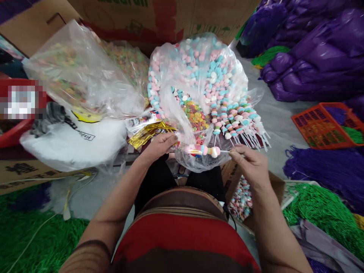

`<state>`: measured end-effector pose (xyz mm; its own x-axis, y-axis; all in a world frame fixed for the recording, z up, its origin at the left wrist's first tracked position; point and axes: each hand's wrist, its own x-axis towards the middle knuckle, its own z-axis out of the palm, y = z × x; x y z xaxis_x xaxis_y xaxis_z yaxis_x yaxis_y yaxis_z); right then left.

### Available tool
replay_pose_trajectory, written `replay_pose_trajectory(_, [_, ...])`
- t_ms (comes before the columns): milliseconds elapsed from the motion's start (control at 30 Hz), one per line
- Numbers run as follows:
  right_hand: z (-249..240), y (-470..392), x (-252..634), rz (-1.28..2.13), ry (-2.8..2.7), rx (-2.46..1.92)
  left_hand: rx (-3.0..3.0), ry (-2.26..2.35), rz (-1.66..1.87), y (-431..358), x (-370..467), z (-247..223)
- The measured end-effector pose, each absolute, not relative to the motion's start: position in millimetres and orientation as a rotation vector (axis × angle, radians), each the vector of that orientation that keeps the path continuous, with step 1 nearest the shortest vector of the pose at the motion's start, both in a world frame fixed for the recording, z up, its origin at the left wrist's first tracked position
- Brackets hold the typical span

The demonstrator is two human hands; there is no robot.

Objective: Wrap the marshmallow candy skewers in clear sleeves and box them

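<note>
Candy skewer of pink, white and orange soft pieces [215, 152] lies roughly level between both hands, in front of the person's body, its left part inside a small clear printed plastic sleeve [196, 149]. Right hand [250, 161]: thumb and fingers pinching the thin white stick [225, 152] at the skewer's right end. Left hand [161, 146]: thumb and fingers pressed together at the sleeve's left end; exact grip partly hidden. Shiny gold twist-tie strips [146, 133] just beyond left hand, flat printed plastic sleeves [143, 120] beside them. Past the skewer, an open clear bag of multicoloured ring candies [197, 117]; right of it, a pile of finished pastel candy skewers [239, 119], sticks toward the person. Large clear bag of pink, white and blue candies [196, 57] behind. Orange plastic basket [321, 123] well off to the right.
</note>
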<state>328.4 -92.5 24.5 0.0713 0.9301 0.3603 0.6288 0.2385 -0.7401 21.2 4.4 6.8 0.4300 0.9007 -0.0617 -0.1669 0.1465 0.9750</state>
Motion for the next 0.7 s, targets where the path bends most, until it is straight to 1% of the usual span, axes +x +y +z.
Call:
replay_pose_trajectory(133, [5,-95,316,0.623,-1.579,-1.495,0.869,0.732,0.985,2,27,26])
replay_pose_trajectory(300, [-3,-98,300,0.66,-1.511,-1.459,0.706,0.533,0.924,1,32,44])
replay_pose_trajectory(400, [-1,-99,291,0.732,-1.435,-1.43,0.696,0.453,0.96,-1,40,50])
replay_pose_trajectory(567, [1,-97,284,0.778,-1.361,-1.344,0.787,0.464,0.956,-1,53,53])
replay_pose_trajectory(700, [-3,-96,283,0.782,-1.355,-1.299,0.922,0.611,0.983,2,63,47])
